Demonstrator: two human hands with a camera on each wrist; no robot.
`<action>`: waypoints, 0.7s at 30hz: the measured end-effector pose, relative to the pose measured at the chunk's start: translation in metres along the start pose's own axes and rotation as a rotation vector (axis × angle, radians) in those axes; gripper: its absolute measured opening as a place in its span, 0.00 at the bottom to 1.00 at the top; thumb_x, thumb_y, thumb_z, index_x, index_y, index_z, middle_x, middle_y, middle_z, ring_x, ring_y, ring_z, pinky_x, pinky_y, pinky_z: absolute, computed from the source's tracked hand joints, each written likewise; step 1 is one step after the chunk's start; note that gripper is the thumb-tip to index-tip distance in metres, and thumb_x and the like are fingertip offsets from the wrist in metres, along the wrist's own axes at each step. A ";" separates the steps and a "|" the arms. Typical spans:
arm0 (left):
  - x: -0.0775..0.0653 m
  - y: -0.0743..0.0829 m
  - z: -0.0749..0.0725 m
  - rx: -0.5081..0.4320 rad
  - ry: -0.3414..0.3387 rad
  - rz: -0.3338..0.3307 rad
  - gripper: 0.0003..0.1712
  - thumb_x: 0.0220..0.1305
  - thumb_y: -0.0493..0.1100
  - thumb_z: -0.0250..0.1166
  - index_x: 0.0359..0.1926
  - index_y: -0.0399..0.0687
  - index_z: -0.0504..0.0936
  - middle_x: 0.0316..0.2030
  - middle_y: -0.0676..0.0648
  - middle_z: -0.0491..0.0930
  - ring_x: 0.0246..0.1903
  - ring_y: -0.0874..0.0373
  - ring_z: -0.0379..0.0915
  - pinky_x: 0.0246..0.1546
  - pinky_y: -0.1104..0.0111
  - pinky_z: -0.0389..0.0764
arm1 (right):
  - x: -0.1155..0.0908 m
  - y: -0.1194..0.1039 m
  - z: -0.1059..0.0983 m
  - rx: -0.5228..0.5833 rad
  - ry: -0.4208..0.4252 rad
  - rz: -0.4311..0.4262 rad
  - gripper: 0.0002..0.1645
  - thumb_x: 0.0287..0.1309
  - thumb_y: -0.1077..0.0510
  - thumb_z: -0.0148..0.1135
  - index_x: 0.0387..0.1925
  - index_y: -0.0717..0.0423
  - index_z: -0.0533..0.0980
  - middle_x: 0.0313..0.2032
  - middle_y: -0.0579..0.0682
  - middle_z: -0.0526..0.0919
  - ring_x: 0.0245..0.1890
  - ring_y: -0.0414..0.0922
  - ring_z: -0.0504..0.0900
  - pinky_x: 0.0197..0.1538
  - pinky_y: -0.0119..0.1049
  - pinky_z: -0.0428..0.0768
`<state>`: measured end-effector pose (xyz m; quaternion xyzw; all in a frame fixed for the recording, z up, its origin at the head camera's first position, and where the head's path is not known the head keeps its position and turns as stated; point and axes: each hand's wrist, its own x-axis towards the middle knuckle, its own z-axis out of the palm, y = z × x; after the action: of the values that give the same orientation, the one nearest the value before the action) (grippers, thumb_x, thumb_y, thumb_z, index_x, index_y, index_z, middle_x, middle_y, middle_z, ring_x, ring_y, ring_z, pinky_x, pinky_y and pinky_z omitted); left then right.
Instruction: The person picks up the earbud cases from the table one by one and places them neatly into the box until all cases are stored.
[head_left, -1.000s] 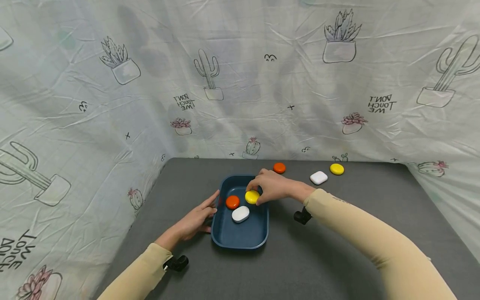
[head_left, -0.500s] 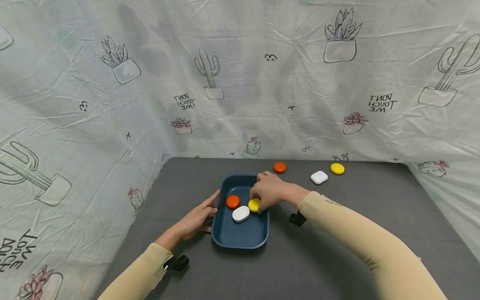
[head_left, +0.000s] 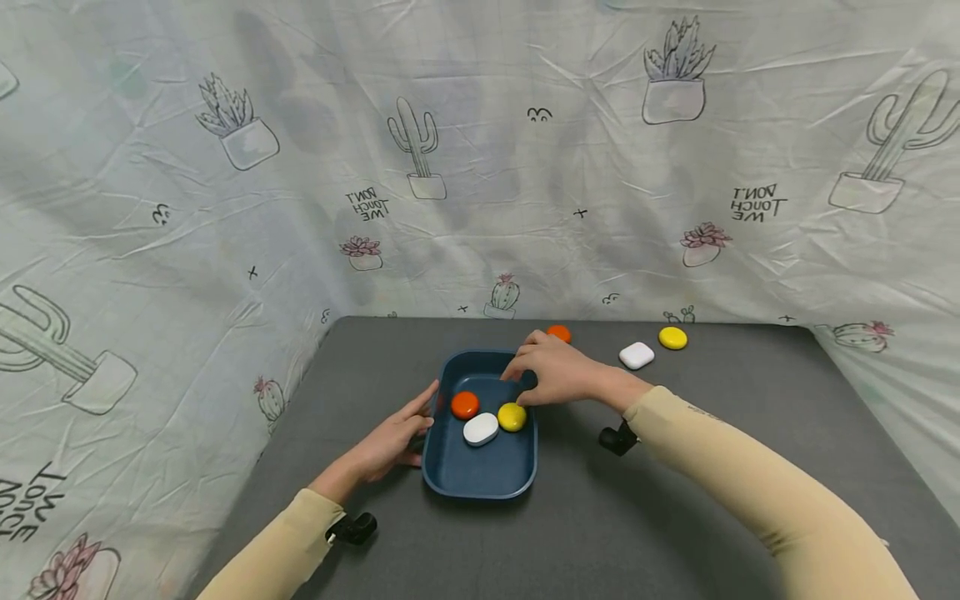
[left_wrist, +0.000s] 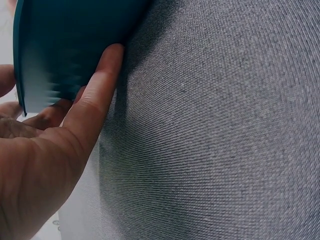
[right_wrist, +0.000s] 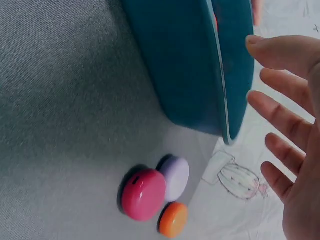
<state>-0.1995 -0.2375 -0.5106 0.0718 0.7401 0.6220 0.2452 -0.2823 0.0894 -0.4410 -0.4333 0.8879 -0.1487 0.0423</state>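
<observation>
Hanging over the right rim of a dark blue, smooth-walled rectangular tray [head_left: 480, 483] with rounded corners, the right hand [head_left: 555, 371] has hold of nothing; right wrist view shows its fingers parted and loosely bent. Thumb tip is at the upper edge of a glossy yellow disc [head_left: 512, 417]; contact cannot be told.

Position of yellow disc: inside the tray, on its floor near the right wall. Just left of it, a white oval piece [head_left: 481, 429]; above that and further left, a glossy orange-red disc [head_left: 465, 406].

Left hand [head_left: 386, 442]: at the tray's left wall, from outside. Digits extended, not wrapped round anything; left wrist view has one lying flat along the outer wall.

Outside the tray, on a dark grey table [head_left: 637, 500]: a second orange-red disc [head_left: 559, 332], partly behind the right hand; a white rounded-square piece [head_left: 637, 356]; a second yellow disc [head_left: 672, 337], just beyond it.
</observation>
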 end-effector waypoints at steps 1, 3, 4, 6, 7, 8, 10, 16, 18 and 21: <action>-0.001 0.001 0.001 0.001 0.003 -0.002 0.37 0.82 0.44 0.47 0.82 0.76 0.45 0.80 0.36 0.41 0.72 0.34 0.55 0.48 0.50 0.82 | -0.003 0.001 -0.001 0.007 0.017 0.006 0.23 0.59 0.46 0.74 0.56 0.41 0.85 0.48 0.45 0.84 0.54 0.47 0.67 0.54 0.46 0.71; -0.003 0.002 0.002 0.001 0.011 -0.012 0.37 0.81 0.45 0.48 0.81 0.77 0.46 0.80 0.36 0.41 0.72 0.34 0.55 0.47 0.50 0.82 | -0.009 0.002 -0.004 0.024 0.051 0.015 0.22 0.59 0.46 0.73 0.56 0.39 0.84 0.49 0.43 0.83 0.55 0.46 0.67 0.54 0.45 0.70; -0.004 0.002 0.002 0.000 0.015 -0.016 0.37 0.81 0.45 0.48 0.81 0.77 0.46 0.80 0.36 0.41 0.72 0.34 0.55 0.47 0.51 0.82 | -0.012 0.002 -0.005 0.035 0.066 0.019 0.21 0.60 0.46 0.73 0.56 0.38 0.84 0.49 0.42 0.83 0.55 0.46 0.66 0.55 0.46 0.70; -0.006 0.003 0.003 -0.004 0.020 -0.025 0.37 0.81 0.45 0.49 0.81 0.77 0.47 0.79 0.36 0.42 0.72 0.34 0.55 0.46 0.51 0.83 | -0.018 0.004 -0.007 0.052 0.096 0.021 0.21 0.60 0.47 0.73 0.56 0.38 0.85 0.51 0.41 0.83 0.56 0.46 0.66 0.56 0.47 0.70; -0.006 0.003 0.003 -0.007 0.022 -0.026 0.37 0.80 0.45 0.49 0.81 0.77 0.47 0.79 0.36 0.42 0.72 0.34 0.55 0.45 0.51 0.83 | -0.022 0.005 -0.009 0.055 0.109 0.023 0.21 0.60 0.47 0.73 0.56 0.38 0.85 0.51 0.41 0.83 0.57 0.46 0.66 0.57 0.48 0.69; -0.006 0.003 0.003 -0.008 0.024 -0.028 0.37 0.80 0.45 0.49 0.81 0.77 0.47 0.79 0.36 0.42 0.72 0.34 0.54 0.45 0.52 0.83 | -0.025 0.007 -0.010 0.061 0.123 0.025 0.22 0.60 0.47 0.73 0.56 0.38 0.85 0.52 0.41 0.83 0.58 0.47 0.66 0.58 0.49 0.68; -0.006 0.002 0.003 -0.011 0.025 -0.030 0.37 0.80 0.45 0.49 0.81 0.78 0.48 0.79 0.36 0.43 0.72 0.34 0.54 0.45 0.52 0.83 | -0.032 0.011 -0.013 0.073 0.140 0.038 0.22 0.59 0.47 0.74 0.56 0.39 0.85 0.52 0.40 0.83 0.58 0.48 0.66 0.59 0.51 0.68; -0.005 0.003 0.003 -0.009 0.028 -0.026 0.37 0.80 0.44 0.49 0.82 0.76 0.47 0.79 0.34 0.41 0.72 0.32 0.53 0.43 0.52 0.82 | -0.057 0.024 -0.022 0.126 0.185 0.103 0.22 0.60 0.51 0.75 0.56 0.41 0.85 0.52 0.42 0.83 0.60 0.50 0.66 0.59 0.55 0.68; -0.005 0.004 0.003 -0.002 0.030 -0.028 0.37 0.81 0.44 0.48 0.82 0.75 0.47 0.79 0.34 0.41 0.71 0.32 0.53 0.43 0.52 0.82 | -0.064 0.029 -0.025 0.132 0.198 0.131 0.21 0.59 0.51 0.75 0.55 0.41 0.85 0.52 0.43 0.83 0.60 0.51 0.66 0.59 0.55 0.69; -0.005 0.005 0.003 0.006 0.029 -0.034 0.37 0.81 0.43 0.48 0.82 0.75 0.46 0.79 0.34 0.41 0.71 0.32 0.54 0.44 0.52 0.83 | -0.075 0.036 -0.029 0.135 0.210 0.167 0.21 0.58 0.51 0.75 0.54 0.42 0.85 0.51 0.43 0.82 0.61 0.51 0.66 0.59 0.56 0.69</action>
<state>-0.1951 -0.2360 -0.5053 0.0511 0.7466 0.6164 0.2448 -0.2691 0.1757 -0.4279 -0.3360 0.9084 -0.2485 -0.0095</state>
